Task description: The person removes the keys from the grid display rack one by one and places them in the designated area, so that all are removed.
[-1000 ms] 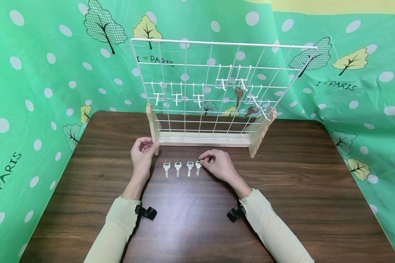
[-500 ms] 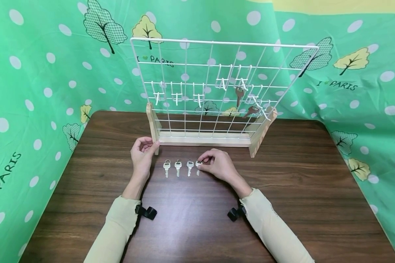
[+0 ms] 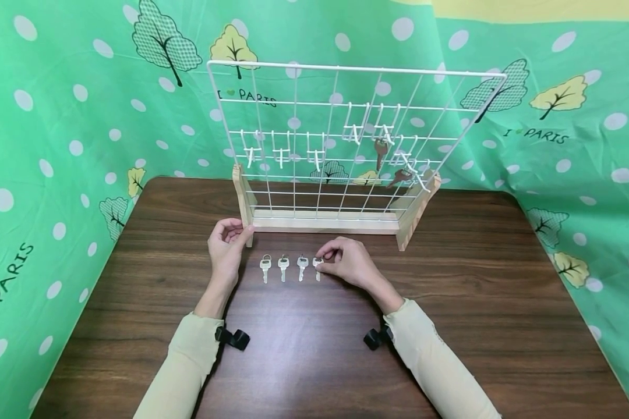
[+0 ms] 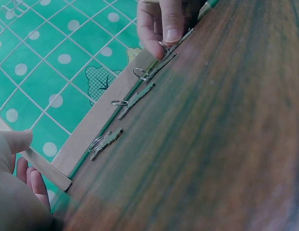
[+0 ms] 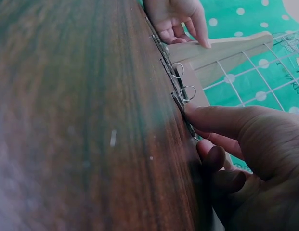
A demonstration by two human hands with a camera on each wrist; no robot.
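Observation:
My left hand grips the left wooden leg of a white wire grid rack, its thumb on the leg's near side and its fingers curled behind. Right of it, three silver keys with small rings lie in a row on the dark wood table. At the row's right end is another silver key, pinched by my right hand. In the right wrist view, the thumb lies along this key, and the fingers partly hide it.
White double-wire hooks hang on the grid. Two brownish keys, one upright and one slanted, hang at its right side. A wooden bar forms the rack's base. Green patterned cloth stands behind the table.
My right thumb has come over the rightmost silver key, and that key has shifted slightly to the right. My left hand stays in place on the rack's leg.

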